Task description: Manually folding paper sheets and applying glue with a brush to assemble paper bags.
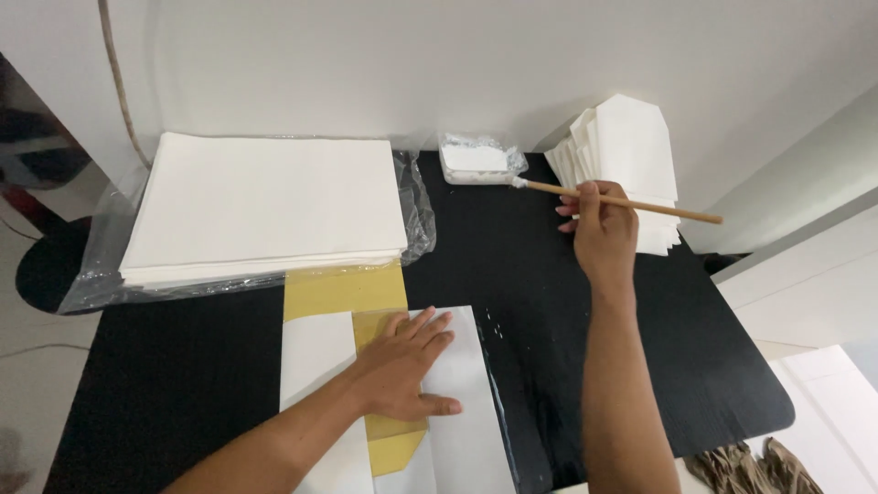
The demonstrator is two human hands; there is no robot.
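The left hand presses flat, fingers spread, on folded white paper; the right hand pinches a wooden brush, tip at the white dish.

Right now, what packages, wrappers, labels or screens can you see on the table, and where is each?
Clear plastic bag: back left, crumpled open under the stack of white sheets.
Small white tray: back centre, rectangular, in clear wrap, holding white paste.
Stack of folded white paper bags: back right, against the wall, behind the right hand.
No labels, signs or screens in view.
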